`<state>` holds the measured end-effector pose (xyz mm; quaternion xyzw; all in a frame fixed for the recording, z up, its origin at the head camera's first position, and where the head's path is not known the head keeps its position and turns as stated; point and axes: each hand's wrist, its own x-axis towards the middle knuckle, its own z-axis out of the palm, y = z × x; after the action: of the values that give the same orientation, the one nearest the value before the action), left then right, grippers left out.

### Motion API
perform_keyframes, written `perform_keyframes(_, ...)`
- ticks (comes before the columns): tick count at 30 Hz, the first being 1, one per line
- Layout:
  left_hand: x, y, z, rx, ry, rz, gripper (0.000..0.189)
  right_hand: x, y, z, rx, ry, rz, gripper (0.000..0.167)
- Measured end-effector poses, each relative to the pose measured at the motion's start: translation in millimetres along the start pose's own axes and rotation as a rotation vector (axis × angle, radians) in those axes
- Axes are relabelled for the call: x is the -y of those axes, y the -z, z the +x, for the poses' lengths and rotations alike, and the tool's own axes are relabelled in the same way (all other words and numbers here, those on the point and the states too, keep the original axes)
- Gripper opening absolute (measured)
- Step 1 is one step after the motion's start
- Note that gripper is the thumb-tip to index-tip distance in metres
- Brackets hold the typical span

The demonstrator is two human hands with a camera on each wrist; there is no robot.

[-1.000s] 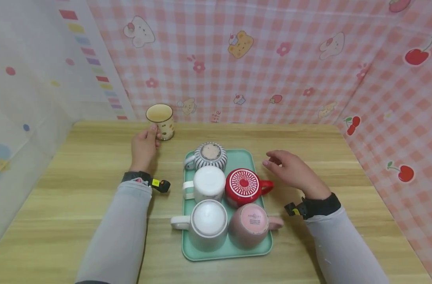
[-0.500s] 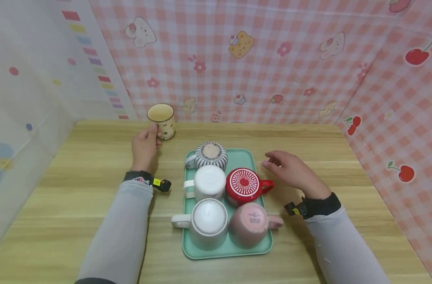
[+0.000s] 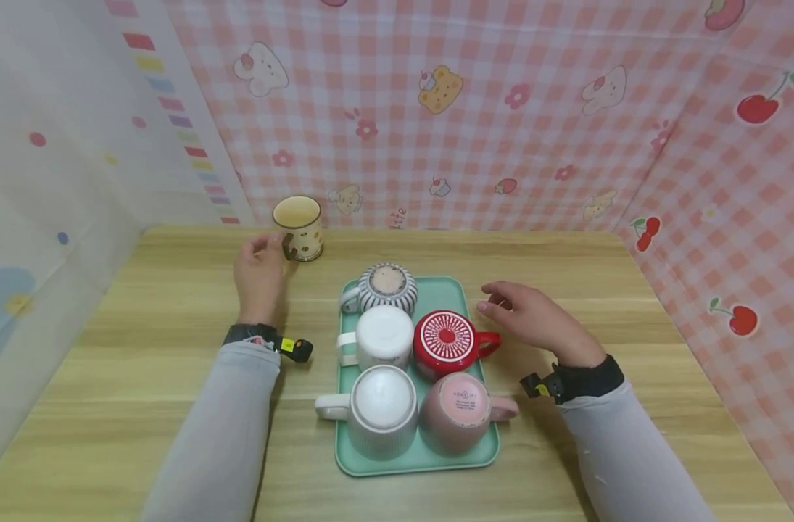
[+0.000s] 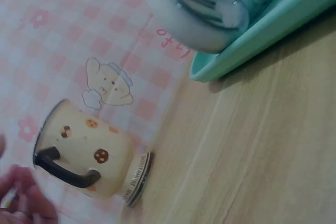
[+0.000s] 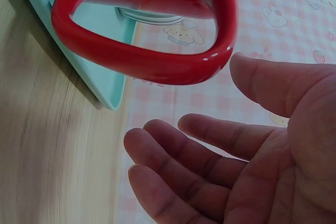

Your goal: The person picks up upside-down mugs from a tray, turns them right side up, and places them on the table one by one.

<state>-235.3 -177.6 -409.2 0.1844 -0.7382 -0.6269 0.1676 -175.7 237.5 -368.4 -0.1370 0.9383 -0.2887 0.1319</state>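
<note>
Beside mugs (image 3: 309,239) (image 3: 445,344), loose hands (image 3: 258,279) (image 3: 540,322) (seemingly free)

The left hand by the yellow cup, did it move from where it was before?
Yes. In the head view, the left hand has moved a little leftward, away from the yellow cup, which stands in the same spot.

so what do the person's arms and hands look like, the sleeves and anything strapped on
Light grey sleeves reach down to black wristbands. At each band sits a small black device with a yellow patch. The left hand and right hand are both bare.
</note>
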Motion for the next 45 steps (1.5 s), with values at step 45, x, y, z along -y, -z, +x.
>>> perform_keyframes(45,8.0,-16.4,-48.1,0.822,-0.165,0.521,0.024,-1.7,-4.1,0.4,-0.035,0.005,0.002,0.059)
